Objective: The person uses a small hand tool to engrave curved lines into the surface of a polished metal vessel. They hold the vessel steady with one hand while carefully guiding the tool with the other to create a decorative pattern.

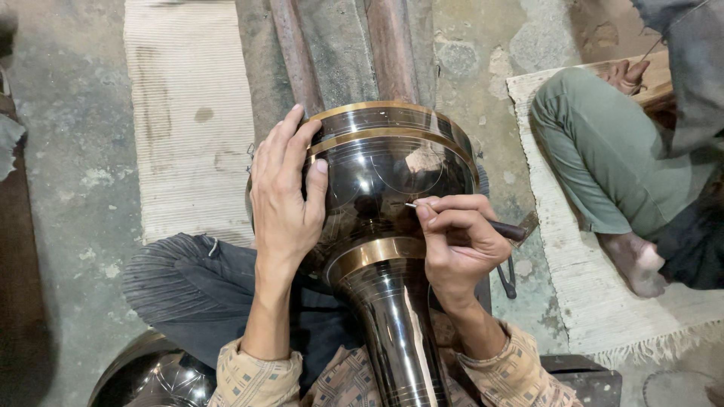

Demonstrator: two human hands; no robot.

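Observation:
A large black glossy metal vase [381, 188] with brass bands lies across my lap, its narrow neck toward me and its wide rim pointing away. My left hand [285, 196] rests flat on the left side of the vase's body, fingers spread over the curve. My right hand [456, 241] is closed on a thin dark engraving tool [504, 228]. The tool's pointed tip touches the black surface near the middle of the body. Faint scratched lines and arcs show on the black coating.
Another person sits cross-legged at the right on a pale woven mat [573, 271], with green trousers [603, 151] and a bare foot [637, 264]. A second mat [188, 113] lies at the upper left. A dark shiny vessel [154, 377] sits at the bottom left. The floor is rough concrete.

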